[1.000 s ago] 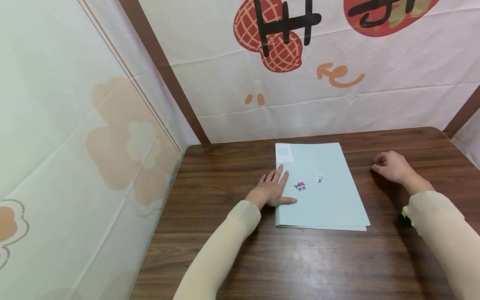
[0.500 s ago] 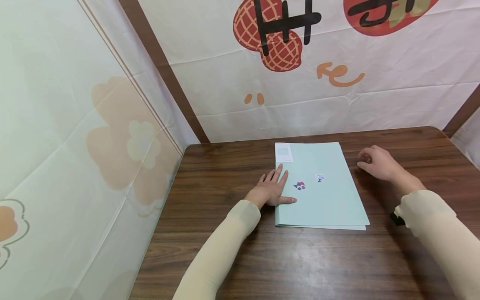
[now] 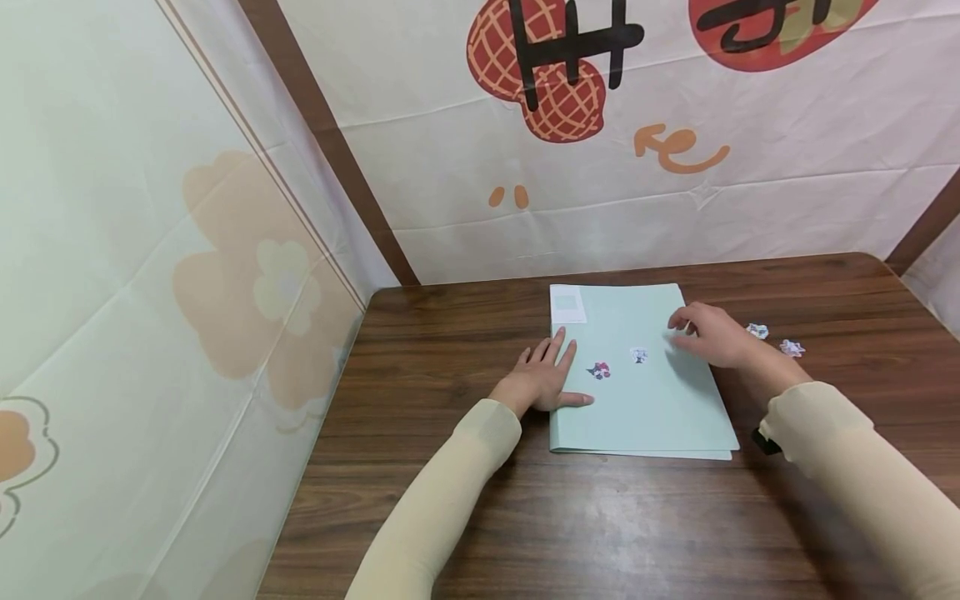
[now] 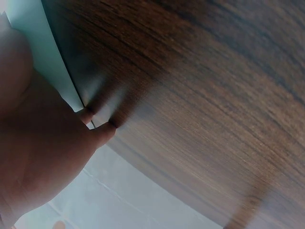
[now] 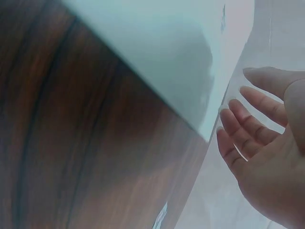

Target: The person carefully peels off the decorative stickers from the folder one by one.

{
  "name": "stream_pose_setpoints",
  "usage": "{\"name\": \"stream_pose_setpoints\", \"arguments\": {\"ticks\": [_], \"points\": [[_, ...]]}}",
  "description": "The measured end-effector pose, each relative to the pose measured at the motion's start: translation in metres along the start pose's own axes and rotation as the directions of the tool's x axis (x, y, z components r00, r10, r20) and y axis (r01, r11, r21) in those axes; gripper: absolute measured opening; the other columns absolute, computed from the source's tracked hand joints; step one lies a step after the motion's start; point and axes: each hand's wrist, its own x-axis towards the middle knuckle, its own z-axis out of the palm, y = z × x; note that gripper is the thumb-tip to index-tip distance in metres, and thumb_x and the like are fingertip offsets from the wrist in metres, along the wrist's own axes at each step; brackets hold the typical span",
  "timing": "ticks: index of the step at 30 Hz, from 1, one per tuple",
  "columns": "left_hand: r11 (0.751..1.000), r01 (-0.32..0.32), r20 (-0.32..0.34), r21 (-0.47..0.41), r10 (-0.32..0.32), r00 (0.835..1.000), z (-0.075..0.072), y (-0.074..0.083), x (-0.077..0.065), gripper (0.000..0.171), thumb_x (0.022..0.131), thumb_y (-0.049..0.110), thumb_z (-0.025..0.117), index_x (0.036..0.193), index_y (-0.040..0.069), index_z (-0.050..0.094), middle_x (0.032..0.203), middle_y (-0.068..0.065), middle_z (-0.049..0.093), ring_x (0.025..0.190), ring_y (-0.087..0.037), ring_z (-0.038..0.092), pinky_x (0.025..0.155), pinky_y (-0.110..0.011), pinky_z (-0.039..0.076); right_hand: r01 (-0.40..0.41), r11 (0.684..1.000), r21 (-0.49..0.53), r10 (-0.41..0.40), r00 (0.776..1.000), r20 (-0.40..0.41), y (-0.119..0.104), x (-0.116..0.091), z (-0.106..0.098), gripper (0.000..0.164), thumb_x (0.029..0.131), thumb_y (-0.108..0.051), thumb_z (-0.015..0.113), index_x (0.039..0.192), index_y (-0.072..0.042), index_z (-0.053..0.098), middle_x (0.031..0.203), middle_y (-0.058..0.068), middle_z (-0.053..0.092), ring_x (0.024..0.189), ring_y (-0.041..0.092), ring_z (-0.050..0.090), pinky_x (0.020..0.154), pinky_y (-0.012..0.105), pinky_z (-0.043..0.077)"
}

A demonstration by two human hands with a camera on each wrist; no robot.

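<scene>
A pale mint-green folder (image 3: 660,417) lies closed on the table, with a white label (image 3: 568,305) at its upper left corner. On its cover are a dark-and-pink cartoon sticker (image 3: 599,371) and a pale cartoon sticker (image 3: 639,356). My left hand (image 3: 542,385) rests with spread fingers on the folder's left side; the left wrist view shows two fingertips at the table by its edge. Over the folder's right edge hovers my right hand (image 3: 711,335). In the right wrist view this hand (image 5: 267,138) has loosely bent fingers, thumb apart, with nothing between them.
Two small cut-out stickers (image 3: 757,331) lie on the wooden table (image 3: 450,333) to the right of the folder. A printed cloth (image 3: 450,167) hangs behind the table, and another floral cloth (image 3: 112,250) stands along the left side.
My right hand has moved left from the table to over the folder's right edge, uncovering two stickers on the table. My left hand and the folder stay in place.
</scene>
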Motion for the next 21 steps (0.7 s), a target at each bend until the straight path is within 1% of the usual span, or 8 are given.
{"name": "stream_pose_setpoints", "arguments": {"ticks": [3, 9, 11, 13, 18, 20, 21], "points": [[1.000, 0.005, 0.000, -0.005, -0.005, 1.000, 0.002, -0.001, 0.004, 0.105, 0.092, 0.081, 0.042, 0.164, 0.028, -0.013, 0.166, 0.003, -0.033, 0.159, -0.025, -0.005, 0.126, -0.049, 0.003, 0.045, 0.999, 0.001, -0.045, 0.999, 0.019, -0.005, 0.005, 0.007, 0.023, 0.094, -0.003, 0.069, 0.113, 0.010, 0.066, 0.103, 0.021, 0.066, 0.095, 0.035, 0.063, 0.079, 0.049, 0.051], [1.000, 0.005, -0.002, 0.005, -0.005, 1.000, 0.004, -0.002, 0.007, 0.105, 0.091, 0.082, 0.042, 0.164, 0.028, -0.012, 0.166, 0.003, -0.032, 0.159, -0.025, -0.005, 0.126, -0.050, 0.004, 0.098, 0.995, 0.020, -0.099, 0.994, 0.036, -0.012, 0.013, 0.022, 0.021, 0.091, 0.001, 0.070, 0.110, 0.009, 0.068, 0.101, 0.017, 0.068, 0.094, 0.032, 0.063, 0.082, 0.050, 0.052], [1.000, 0.003, -0.001, 0.009, -0.003, 1.000, 0.003, -0.002, 0.005, 0.105, 0.092, 0.081, 0.042, 0.164, 0.028, -0.012, 0.166, 0.003, -0.033, 0.159, -0.025, -0.006, 0.126, -0.050, 0.004, 0.110, 0.994, 0.022, -0.111, 0.993, 0.040, -0.014, 0.014, 0.027, 0.020, 0.091, 0.001, 0.070, 0.110, 0.009, 0.068, 0.100, 0.016, 0.068, 0.093, 0.031, 0.063, 0.083, 0.050, 0.052], [1.000, -0.002, -0.002, 0.009, 0.002, 1.000, 0.002, -0.001, 0.002, 0.104, 0.093, 0.081, 0.040, 0.164, 0.027, -0.013, 0.166, 0.002, -0.033, 0.159, -0.025, -0.006, 0.126, -0.050, 0.003, 0.107, 0.994, 0.025, -0.108, 0.993, 0.043, -0.017, 0.016, 0.030, 0.020, 0.091, 0.001, 0.070, 0.109, 0.009, 0.069, 0.100, 0.016, 0.068, 0.093, 0.031, 0.062, 0.084, 0.051, 0.052], [0.999, -0.030, -0.046, 0.028, 0.031, 0.998, -0.003, 0.001, -0.011, 0.101, 0.095, 0.078, 0.039, 0.166, 0.022, -0.007, 0.170, -0.003, -0.024, 0.159, -0.027, 0.000, 0.126, -0.050, 0.008, 0.085, 0.996, 0.015, -0.085, 0.995, 0.051, -0.024, 0.020, 0.036, 0.021, 0.091, -0.002, 0.071, 0.110, 0.008, 0.070, 0.100, 0.016, 0.067, 0.092, 0.030, 0.061, 0.085, 0.052, 0.051], [0.999, -0.032, -0.060, 0.032, 0.033, 0.998, -0.003, 0.002, -0.012, 0.101, 0.095, 0.078, 0.040, 0.166, 0.022, -0.005, 0.171, -0.004, -0.021, 0.159, -0.027, 0.003, 0.126, -0.050, 0.011, 0.081, 0.997, 0.007, -0.081, 0.995, 0.054, -0.025, 0.021, 0.038, 0.021, 0.092, -0.002, 0.071, 0.110, 0.007, 0.070, 0.100, 0.016, 0.067, 0.091, 0.029, 0.060, 0.085, 0.051, 0.051], [0.999, -0.031, -0.057, 0.028, 0.033, 0.998, -0.003, 0.002, -0.012, 0.100, 0.095, 0.078, 0.040, 0.166, 0.022, -0.005, 0.171, -0.004, -0.022, 0.159, -0.027, 0.002, 0.126, -0.050, 0.010, 0.080, 0.997, 0.004, -0.080, 0.995, 0.056, -0.025, 0.022, 0.039, 0.021, 0.092, -0.002, 0.071, 0.110, 0.007, 0.070, 0.100, 0.016, 0.067, 0.091, 0.029, 0.060, 0.085, 0.051, 0.051]]}}
